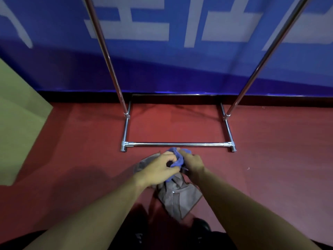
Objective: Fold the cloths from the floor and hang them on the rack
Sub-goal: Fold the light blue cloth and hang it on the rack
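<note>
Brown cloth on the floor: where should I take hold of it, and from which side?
Judging by how it lies, pinch the brown cloth at its free lower corner, from above on the near side. That part lies flat and exposed; its far end sits under both hands and the blue cloth.

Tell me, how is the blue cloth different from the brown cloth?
The blue cloth is bunched up between the left hand and right hand; the brown cloth lies spread out beneath them, held by neither. The blue cloth shows as a small wad; the brown cloth looks much larger. Both are soft fabric, neither yet on the rack.
</note>
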